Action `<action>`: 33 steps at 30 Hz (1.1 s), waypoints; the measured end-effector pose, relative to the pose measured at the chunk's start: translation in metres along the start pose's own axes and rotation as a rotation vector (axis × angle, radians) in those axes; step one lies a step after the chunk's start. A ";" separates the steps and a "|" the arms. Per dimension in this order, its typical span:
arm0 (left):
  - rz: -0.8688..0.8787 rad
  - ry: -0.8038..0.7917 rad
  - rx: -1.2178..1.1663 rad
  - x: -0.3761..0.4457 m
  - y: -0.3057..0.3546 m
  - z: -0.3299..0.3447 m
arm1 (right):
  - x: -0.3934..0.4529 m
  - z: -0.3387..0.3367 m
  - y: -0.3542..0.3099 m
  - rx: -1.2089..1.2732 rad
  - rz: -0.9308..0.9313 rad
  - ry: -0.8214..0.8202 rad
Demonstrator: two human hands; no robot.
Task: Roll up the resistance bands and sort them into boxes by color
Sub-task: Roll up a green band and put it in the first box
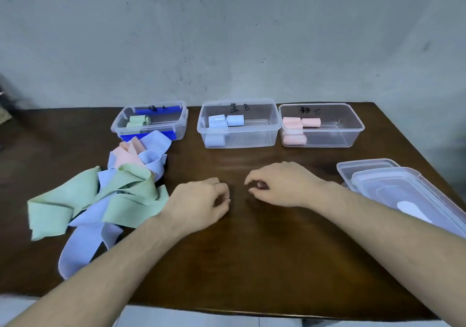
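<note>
A loose heap of unrolled bands lies at the table's left: green bands [75, 198], pale blue bands [85, 241] and pink bands [127, 154]. Three clear boxes stand in a row at the back. The left box [181, 122] holds green rolls [137, 121], the middle box [274, 127] pale blue rolls [225, 120], the right box [353, 130] pink rolls [301, 125]. My left hand [199, 203] hovers over the table just right of the heap, fingers loosely curled, holding nothing. My right hand [282, 184] is beside it, also loosely curled with nothing in it.
Stacked clear lids [403, 190] lie at the table's right edge. The dark wooden table [252, 263] ends close to me at the front. A grey wall rises right behind the boxes.
</note>
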State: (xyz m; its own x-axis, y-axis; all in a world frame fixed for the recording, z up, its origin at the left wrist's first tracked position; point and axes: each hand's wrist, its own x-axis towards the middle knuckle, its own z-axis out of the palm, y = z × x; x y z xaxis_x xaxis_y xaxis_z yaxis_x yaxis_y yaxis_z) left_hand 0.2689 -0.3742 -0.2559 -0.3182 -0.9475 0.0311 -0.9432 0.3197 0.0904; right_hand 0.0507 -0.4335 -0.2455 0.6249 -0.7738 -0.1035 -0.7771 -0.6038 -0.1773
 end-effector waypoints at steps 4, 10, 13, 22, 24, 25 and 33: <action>0.013 0.088 0.072 -0.001 -0.026 -0.006 | 0.025 -0.002 -0.018 0.008 -0.007 0.019; -0.207 0.122 0.210 -0.002 -0.078 -0.024 | 0.062 -0.002 -0.046 0.047 -0.018 0.017; -0.259 0.034 0.251 -0.010 -0.098 -0.022 | 0.078 -0.002 -0.057 0.048 -0.032 -0.021; -0.134 0.105 -0.267 -0.016 -0.124 -0.019 | 0.099 -0.001 -0.077 0.035 -0.047 -0.052; -0.114 0.165 -0.351 -0.012 -0.119 -0.025 | 0.098 -0.002 -0.081 0.063 -0.056 -0.034; -0.103 0.185 -0.392 -0.010 -0.116 -0.028 | 0.097 -0.003 -0.083 0.073 -0.060 -0.024; 0.124 0.282 -0.707 0.012 -0.070 -0.041 | 0.076 -0.014 -0.088 0.322 0.082 0.023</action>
State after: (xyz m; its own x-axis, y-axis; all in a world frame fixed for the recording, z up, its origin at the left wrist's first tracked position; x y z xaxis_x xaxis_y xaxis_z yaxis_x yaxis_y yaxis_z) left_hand 0.3346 -0.4077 -0.2206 -0.2913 -0.8993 0.3264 -0.5865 0.4374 0.6817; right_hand 0.1653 -0.4425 -0.2238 0.5567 -0.8236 -0.1086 -0.7590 -0.4511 -0.4695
